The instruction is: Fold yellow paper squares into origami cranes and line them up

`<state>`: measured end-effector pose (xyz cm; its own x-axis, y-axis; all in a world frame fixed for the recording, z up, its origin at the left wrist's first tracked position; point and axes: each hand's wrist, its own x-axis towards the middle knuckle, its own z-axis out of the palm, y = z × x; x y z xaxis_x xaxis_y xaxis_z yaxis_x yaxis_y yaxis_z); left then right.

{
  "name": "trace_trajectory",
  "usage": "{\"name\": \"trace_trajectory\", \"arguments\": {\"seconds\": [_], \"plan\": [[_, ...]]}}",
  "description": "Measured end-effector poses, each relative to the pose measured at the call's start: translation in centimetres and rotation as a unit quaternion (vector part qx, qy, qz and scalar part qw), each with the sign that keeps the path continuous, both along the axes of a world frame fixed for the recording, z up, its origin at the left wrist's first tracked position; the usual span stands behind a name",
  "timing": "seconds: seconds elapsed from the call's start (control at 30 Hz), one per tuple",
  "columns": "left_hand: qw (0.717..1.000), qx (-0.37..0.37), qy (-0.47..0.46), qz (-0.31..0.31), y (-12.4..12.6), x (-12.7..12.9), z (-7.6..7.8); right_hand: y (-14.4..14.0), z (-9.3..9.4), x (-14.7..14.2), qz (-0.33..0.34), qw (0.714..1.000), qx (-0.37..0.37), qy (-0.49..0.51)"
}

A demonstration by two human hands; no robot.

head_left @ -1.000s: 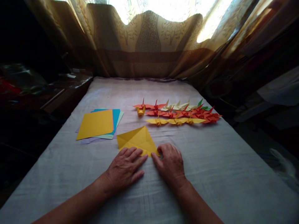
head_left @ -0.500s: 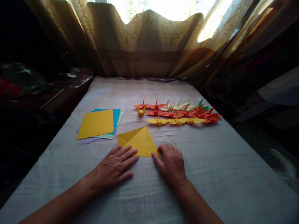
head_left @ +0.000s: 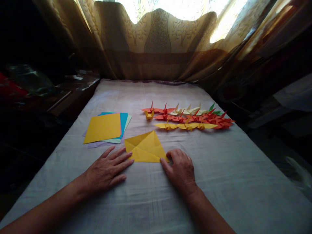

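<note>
A folded yellow paper [head_left: 145, 148], triangular with creases, lies flat on the pale cloth-covered table [head_left: 219, 169]. My left hand [head_left: 107, 169] rests palm down with fingers spread, its fingertips at the paper's lower left corner. My right hand [head_left: 180, 169] lies flat at the paper's lower right corner, the forefinger tip touching that corner. Neither hand holds anything.
A stack of coloured sheets [head_left: 105, 127], yellow on top over blue and pale ones, lies to the left. Several folded paper cranes [head_left: 187, 117] in red, orange, yellow, cream and green sit in rows behind the paper. Patterned curtains [head_left: 156, 42] hang beyond the far edge.
My left hand has slid left along the paper's lower edge, from the middle to its left corner. My right hand has stayed at the right corner.
</note>
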<state>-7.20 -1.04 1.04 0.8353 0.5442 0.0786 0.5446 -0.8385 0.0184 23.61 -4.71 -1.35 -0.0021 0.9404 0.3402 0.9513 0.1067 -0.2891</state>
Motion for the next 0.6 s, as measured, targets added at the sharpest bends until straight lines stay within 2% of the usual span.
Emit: {"name": "trace_trajectory", "arguments": {"seconds": [0.2, 0.3, 0.37, 0.47, 0.6], "plan": [[0.999, 0.028, 0.024, 0.003, 0.2, -1.0, 0.5, 0.0, -0.3, 0.0, -0.003, 1.0, -0.008, 0.003], [0.999, 0.034, 0.015, 0.013, 0.1, -0.7, 0.8, 0.0, -0.4, 0.0, -0.003, 1.0, -0.001, 0.001], [0.998, 0.037, -0.003, 0.042, -0.3, 0.3, 1.0, 0.0, -0.4, 0.1, 0.002, 1.0, 0.009, 0.003], [0.991, 0.034, -0.037, 0.124, -1.2, 2.4, 0.9, 0.0, -0.6, 0.3, 0.025, 1.0, 0.009, 0.016], [0.983, 0.049, -0.071, 0.16, -1.8, 5.1, -0.1, 0.0, -0.5, 0.4, 0.053, 0.998, 0.006, 0.042]]}}
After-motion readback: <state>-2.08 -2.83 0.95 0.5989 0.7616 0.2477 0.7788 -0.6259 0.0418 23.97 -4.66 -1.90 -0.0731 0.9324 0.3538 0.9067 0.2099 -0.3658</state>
